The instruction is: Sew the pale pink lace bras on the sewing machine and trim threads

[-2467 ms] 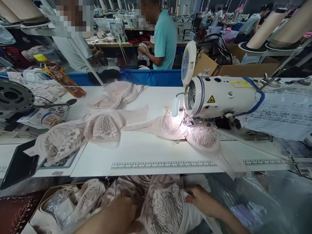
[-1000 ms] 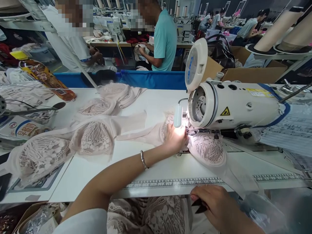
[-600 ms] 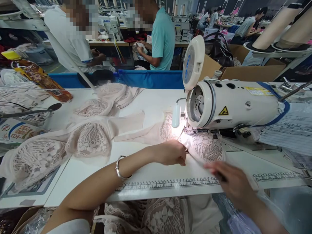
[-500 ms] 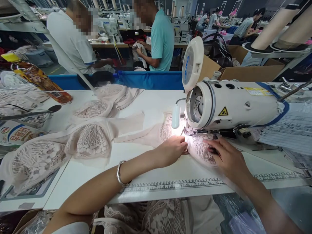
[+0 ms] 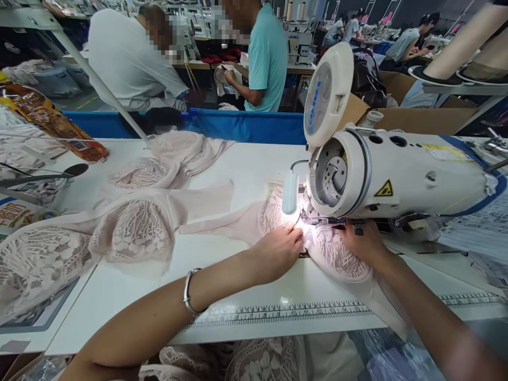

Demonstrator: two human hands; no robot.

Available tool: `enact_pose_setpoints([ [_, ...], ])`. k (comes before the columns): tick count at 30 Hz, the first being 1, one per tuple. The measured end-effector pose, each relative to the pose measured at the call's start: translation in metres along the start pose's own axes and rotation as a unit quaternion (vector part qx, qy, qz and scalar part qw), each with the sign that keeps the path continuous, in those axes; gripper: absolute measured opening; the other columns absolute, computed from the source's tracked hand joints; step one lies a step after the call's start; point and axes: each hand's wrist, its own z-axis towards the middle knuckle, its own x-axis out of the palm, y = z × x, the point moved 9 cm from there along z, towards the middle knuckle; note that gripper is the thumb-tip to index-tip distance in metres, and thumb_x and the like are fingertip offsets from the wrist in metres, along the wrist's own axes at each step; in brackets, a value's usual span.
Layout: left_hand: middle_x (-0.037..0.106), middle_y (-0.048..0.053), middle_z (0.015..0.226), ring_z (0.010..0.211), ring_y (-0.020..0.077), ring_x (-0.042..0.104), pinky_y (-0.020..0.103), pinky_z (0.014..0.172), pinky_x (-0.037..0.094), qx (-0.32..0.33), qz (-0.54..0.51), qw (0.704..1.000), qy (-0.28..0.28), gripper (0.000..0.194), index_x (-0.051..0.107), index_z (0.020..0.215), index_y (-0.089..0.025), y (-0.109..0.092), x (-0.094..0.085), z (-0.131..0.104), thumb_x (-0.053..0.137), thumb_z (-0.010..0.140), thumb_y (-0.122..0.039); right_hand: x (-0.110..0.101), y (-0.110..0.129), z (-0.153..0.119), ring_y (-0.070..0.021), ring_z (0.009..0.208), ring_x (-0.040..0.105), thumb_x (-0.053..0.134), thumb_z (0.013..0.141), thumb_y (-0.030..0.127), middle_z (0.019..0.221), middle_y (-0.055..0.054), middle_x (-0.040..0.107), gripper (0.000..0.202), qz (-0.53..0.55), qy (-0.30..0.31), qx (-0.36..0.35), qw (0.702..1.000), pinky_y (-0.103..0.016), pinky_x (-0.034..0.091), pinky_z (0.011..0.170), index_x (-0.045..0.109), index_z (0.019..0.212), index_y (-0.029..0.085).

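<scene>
A pale pink lace bra (image 5: pixel 339 254) lies across the sewing machine's bed, one cup in front of the machine head and the other to its left. My left hand (image 5: pixel 278 253) pinches the bra's middle right beside the lit needle area. Against the right-hand cup, under the machine's arm, is my right hand (image 5: pixel 365 244); its fingertips are hidden by the cup and machine parts, so its grip does not show. The white sewing machine (image 5: pixel 400 177) has its round end cover (image 5: pixel 329 95) swung up. A small lamp (image 5: pixel 289 193) hangs by the needle.
More lace bras (image 5: pixel 137 227) spread over the table's left side. A drink bottle (image 5: pixel 51 121) leans at the back left. A printed ruler (image 5: pixel 278 312) runs along the front edge. Thread cones (image 5: pixel 464 39) stand upper right. Two people sit beyond the blue cloth (image 5: pixel 246 126).
My right hand has moved in under the machine arm, and the dark thing seen between its fingers no longer shows. The right cup lies flatter. My left hand keeps its pinch.
</scene>
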Motion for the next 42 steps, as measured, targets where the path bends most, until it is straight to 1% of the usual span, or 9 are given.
enact_pose_setpoints([
  [5,0.064,0.015,0.107,0.093,0.0232,0.057,0.034,0.077,0.046,0.012,0.039,0.999,0.018,0.021,0.061,0.100,-0.011,-0.004,0.006,0.001,0.041,0.095,-0.005,0.013,0.006,-0.001,-0.0340,0.093,0.069,0.045,0.091,0.019,0.090,-0.017,0.076,0.033,0.011,0.032,-0.034,0.999,-0.048,0.054,0.083,0.074,0.106,0.014],
  [8,0.063,0.013,0.105,0.087,0.0224,0.056,0.034,0.072,0.045,-0.001,0.047,0.999,0.000,0.020,0.059,0.105,-0.011,-0.001,0.005,0.003,0.044,0.094,-0.004,0.015,0.014,-0.004,-0.0288,0.094,0.069,0.048,0.086,0.014,0.096,-0.009,0.077,0.040,0.067,0.052,-0.066,0.994,-0.045,0.053,0.088,0.071,0.118,0.022],
  [12,0.060,0.011,0.100,0.083,0.0228,0.055,0.033,0.064,0.038,-0.029,0.036,0.999,-0.019,0.011,0.058,0.096,-0.012,0.005,0.004,0.003,0.050,0.091,-0.007,0.008,0.029,-0.009,-0.0229,0.095,0.070,0.046,0.081,0.006,0.103,0.000,0.077,0.057,0.163,0.067,-0.121,0.977,-0.038,0.052,0.090,0.068,0.126,0.033],
  [14,0.060,0.012,0.103,0.081,0.0223,0.054,0.032,0.060,0.035,-0.054,0.040,0.997,-0.024,0.010,0.058,0.095,-0.013,0.009,0.005,0.001,0.050,0.091,-0.009,0.008,0.031,-0.010,-0.0219,0.097,0.070,0.044,0.080,0.005,0.106,0.000,0.076,0.061,0.181,0.085,-0.124,0.972,-0.036,0.053,0.090,0.066,0.130,0.034],
  [17,0.061,0.014,0.111,0.081,0.0229,0.054,0.033,0.059,0.033,-0.072,0.063,0.995,-0.036,0.020,0.058,0.109,-0.011,0.011,0.004,0.000,0.046,0.093,-0.011,0.013,0.029,-0.010,-0.0199,0.100,0.069,0.041,0.077,0.002,0.112,0.001,0.075,0.070,0.189,0.112,-0.111,0.969,-0.033,0.054,0.087,0.063,0.135,0.035],
  [21,0.062,0.016,0.117,0.083,0.0235,0.057,0.033,0.060,0.033,-0.074,0.076,0.994,-0.036,0.029,0.056,0.120,-0.010,0.014,0.002,0.000,0.046,0.093,-0.008,0.017,0.029,-0.009,-0.0187,0.094,0.070,0.039,0.072,-0.001,0.106,0.002,0.076,0.080,0.162,0.140,-0.093,0.972,-0.029,0.055,0.078,0.059,0.139,0.037],
  [27,0.063,0.014,0.118,0.086,0.0243,0.058,0.033,0.064,0.035,-0.071,0.075,0.993,-0.050,0.034,0.058,0.119,-0.011,0.020,0.003,-0.001,0.047,0.089,-0.003,0.010,0.036,-0.011,-0.0214,0.102,0.070,0.044,0.077,0.005,0.124,-0.002,0.073,0.069,0.135,0.153,-0.070,0.976,-0.029,0.056,0.072,0.061,0.137,0.034],
  [36,0.066,0.012,0.120,0.089,0.0234,0.058,0.033,0.065,0.035,-0.092,0.051,0.994,-0.039,0.032,0.060,0.117,-0.014,0.030,0.001,0.000,0.043,0.092,-0.002,0.013,0.035,-0.011,-0.0204,0.103,0.071,0.044,0.081,0.008,0.123,-0.002,0.073,0.063,0.146,0.126,-0.064,0.979,-0.029,0.057,0.074,0.062,0.137,0.034],
  [42,0.064,0.011,0.131,0.096,0.0247,0.060,0.033,0.066,0.037,-0.094,0.033,0.995,-0.024,0.038,0.059,0.123,-0.015,0.036,0.005,0.000,0.045,0.091,0.001,0.020,0.036,-0.011,-0.0221,0.110,0.068,0.047,0.084,0.011,0.127,-0.002,0.072,0.058,0.166,0.150,-0.042,0.974,-0.033,0.055,0.082,0.060,0.136,0.033],
])
